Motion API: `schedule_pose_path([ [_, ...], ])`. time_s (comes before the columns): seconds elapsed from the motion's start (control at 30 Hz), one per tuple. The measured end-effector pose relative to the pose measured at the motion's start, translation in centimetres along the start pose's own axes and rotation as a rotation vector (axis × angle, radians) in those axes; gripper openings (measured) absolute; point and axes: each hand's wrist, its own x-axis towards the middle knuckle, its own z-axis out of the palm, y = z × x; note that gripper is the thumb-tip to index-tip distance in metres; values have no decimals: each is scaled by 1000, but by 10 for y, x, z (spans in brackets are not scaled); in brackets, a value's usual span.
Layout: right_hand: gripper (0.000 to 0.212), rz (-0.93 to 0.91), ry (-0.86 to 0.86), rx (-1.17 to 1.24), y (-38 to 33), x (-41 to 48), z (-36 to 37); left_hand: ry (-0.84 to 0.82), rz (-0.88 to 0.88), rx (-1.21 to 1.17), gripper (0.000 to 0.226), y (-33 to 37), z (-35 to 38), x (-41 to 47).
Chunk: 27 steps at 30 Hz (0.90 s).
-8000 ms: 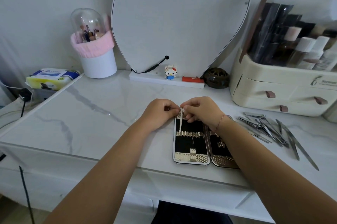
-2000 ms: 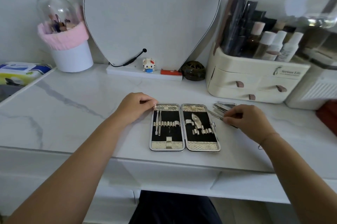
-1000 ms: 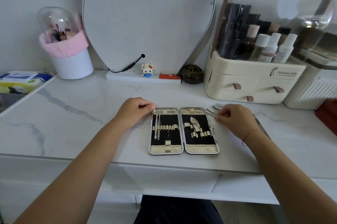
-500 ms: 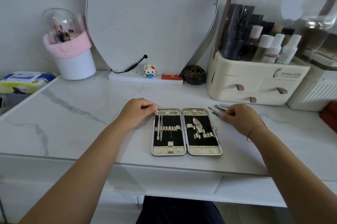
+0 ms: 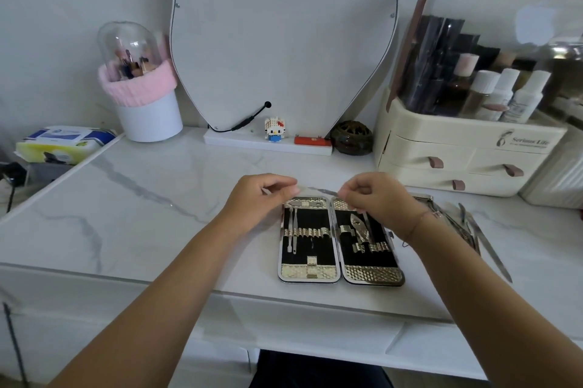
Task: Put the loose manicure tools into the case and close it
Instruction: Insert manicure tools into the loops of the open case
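Observation:
The manicure case (image 5: pixel 340 277) lies open flat near the table's front edge, two black-lined halves with gold trim. A few tools sit in the left half's loops, and clippers (image 5: pixel 359 229) sit in the right half. My left hand (image 5: pixel 258 204) and right hand (image 5: pixel 378 201) hover over the case's far edge. Between them they pinch a thin metal tool (image 5: pixel 321 190), one hand at each end; it is blurred. The loose manicure tools (image 5: pixel 467 229) lie in a heap on the table, right of my right wrist.
A cream cosmetics organiser (image 5: pixel 457 151) with drawers stands at the back right, close behind the loose tools. A mirror (image 5: pixel 280 40), a small figurine (image 5: pixel 273 129), a dark round pot (image 5: pixel 351 138) and a pink-rimmed brush holder (image 5: pixel 142 97) line the back wall. A wipes pack (image 5: pixel 63 143) lies far left.
My right hand left the loose heap and came left over the case's far edge with a thin tool. My left hand lifted off the case's corner and met the tool's other end.

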Motion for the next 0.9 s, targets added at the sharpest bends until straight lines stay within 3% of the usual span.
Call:
schedule_pose_path([
  [0.23, 14, 38, -10, 134, -16, 16, 28, -11, -40, -75, 7, -2, 0, 3],
  [0.37, 10, 220, -48, 765, -19, 29, 33, -33, -70, -101, 5, -1, -1, 4],
  [0.47, 13, 287, -49, 934, -18, 39, 41, -77, -88, -77, 10, -1, -2, 4],
  [0.67, 6, 303, -100, 736, -17, 57, 47, 34, -87, 41, 16, -11, -4, 9],
  [0.8, 7, 206, -146, 428, -17, 60, 53, 8, -95, 88, 17, -11, -4, 10],
  [0.9, 5, 146, -137, 325, -17, 58, 56, -1, -112, 94, 16, -11, -4, 10],
])
